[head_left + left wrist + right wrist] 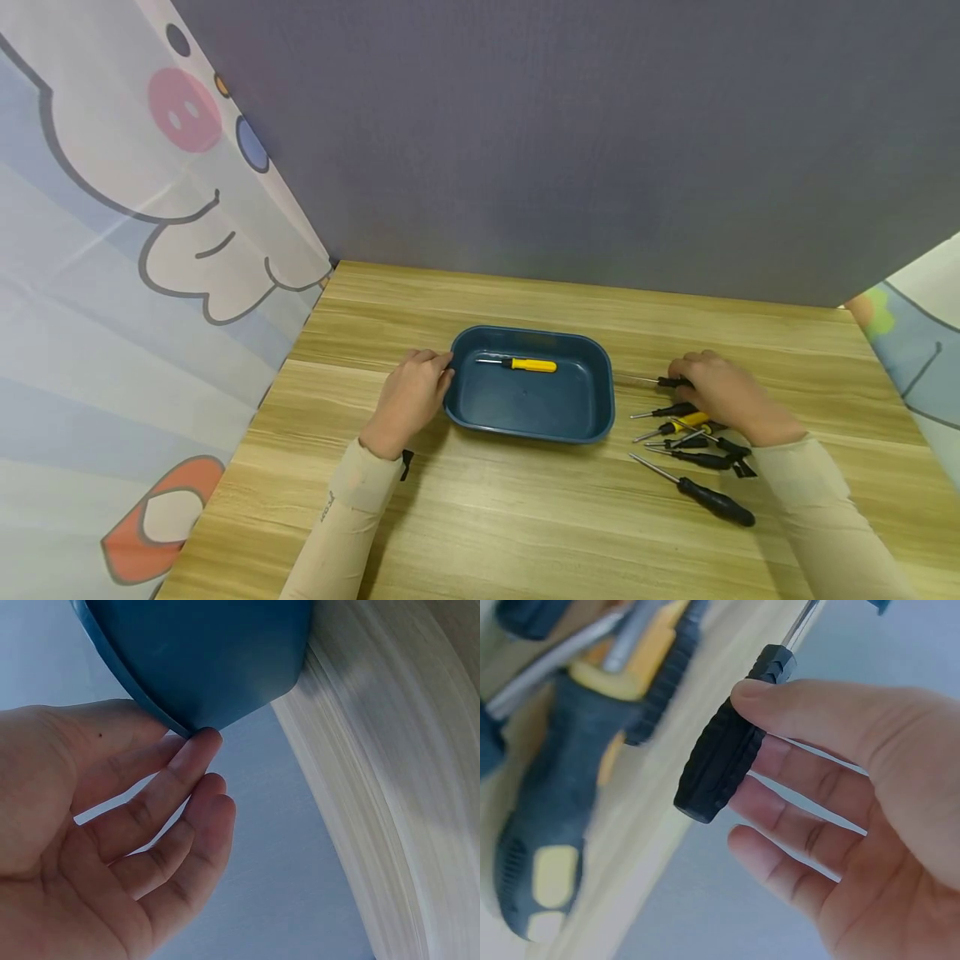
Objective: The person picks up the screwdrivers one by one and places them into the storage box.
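The black screwdriver (724,754) lies pinched between the right hand's (718,393) thumb and fingers (780,784).

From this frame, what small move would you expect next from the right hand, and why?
Probably lift the black-handled screwdriver and carry it left to the blue tray. The right hand already pinches its handle between thumb and fingers, the left hand touches the tray's rim, and one yellow-handled screwdriver already lies inside, while several more screwdrivers remain on the table.
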Available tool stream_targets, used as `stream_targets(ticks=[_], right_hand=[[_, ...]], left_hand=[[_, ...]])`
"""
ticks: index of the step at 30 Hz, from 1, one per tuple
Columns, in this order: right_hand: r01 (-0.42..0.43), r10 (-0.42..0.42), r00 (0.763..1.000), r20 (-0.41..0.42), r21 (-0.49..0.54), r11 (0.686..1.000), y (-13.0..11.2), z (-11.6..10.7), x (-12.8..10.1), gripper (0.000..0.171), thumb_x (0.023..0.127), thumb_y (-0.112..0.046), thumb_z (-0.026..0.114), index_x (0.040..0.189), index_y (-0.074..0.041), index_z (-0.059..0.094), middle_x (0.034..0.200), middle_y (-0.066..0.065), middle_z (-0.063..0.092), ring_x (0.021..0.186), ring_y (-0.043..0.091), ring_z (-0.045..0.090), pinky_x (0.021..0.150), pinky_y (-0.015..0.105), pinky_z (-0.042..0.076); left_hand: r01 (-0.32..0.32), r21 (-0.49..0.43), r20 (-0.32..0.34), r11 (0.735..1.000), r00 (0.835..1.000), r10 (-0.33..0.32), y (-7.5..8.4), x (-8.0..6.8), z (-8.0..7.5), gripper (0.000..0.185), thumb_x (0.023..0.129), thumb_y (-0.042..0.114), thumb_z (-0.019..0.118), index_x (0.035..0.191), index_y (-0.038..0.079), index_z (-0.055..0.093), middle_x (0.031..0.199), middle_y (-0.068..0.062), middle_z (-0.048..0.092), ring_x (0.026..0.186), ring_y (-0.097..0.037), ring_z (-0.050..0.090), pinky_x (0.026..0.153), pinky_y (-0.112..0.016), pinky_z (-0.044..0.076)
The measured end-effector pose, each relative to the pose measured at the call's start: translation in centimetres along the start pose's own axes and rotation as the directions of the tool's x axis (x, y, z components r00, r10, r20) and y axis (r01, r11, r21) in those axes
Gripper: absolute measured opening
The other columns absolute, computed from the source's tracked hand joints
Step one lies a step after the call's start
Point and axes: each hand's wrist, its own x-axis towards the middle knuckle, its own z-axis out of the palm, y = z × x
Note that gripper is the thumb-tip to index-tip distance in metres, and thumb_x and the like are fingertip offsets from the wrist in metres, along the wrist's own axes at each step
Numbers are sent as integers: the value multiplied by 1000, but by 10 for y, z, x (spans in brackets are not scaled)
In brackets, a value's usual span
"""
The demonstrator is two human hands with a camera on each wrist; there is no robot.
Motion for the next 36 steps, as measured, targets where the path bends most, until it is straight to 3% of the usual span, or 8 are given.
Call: stream_targets(ticks=[12,19,36], right_hand=[[75,-83,992,-96,-78,994,-9,-26,-1,23,76,7,81,96,1,70,88,12,65,74,31,61,65,47,55],[85,-93,993,-72,-116,990,-24,-38,6,24,77,3,83,96,-1,70,87,9,65,75,28,61,68,46,55],[161,-171,982,-85,-113,980,-70,-48,50,18,81,-1,82,88,-6,66,81,3,59,72,23,57,63,38,51]], left_hand=[[-3,-3,-3,1000,1000,3,-2,0,1,26,94,9,72,116,-3,72,105,-15,71,98,-33,65,79,-41,59],[-4,3,2,1000,1000,4,-3,0,1,26,94,9,72,116,-3,72,105,-15,71,98,-33,65,79,-41,58],[-8,9,4,1000,1000,8,-2,1,2,27,94,10,72,117,-4,72,105,-15,71,97,-32,66,78,-41,59]])
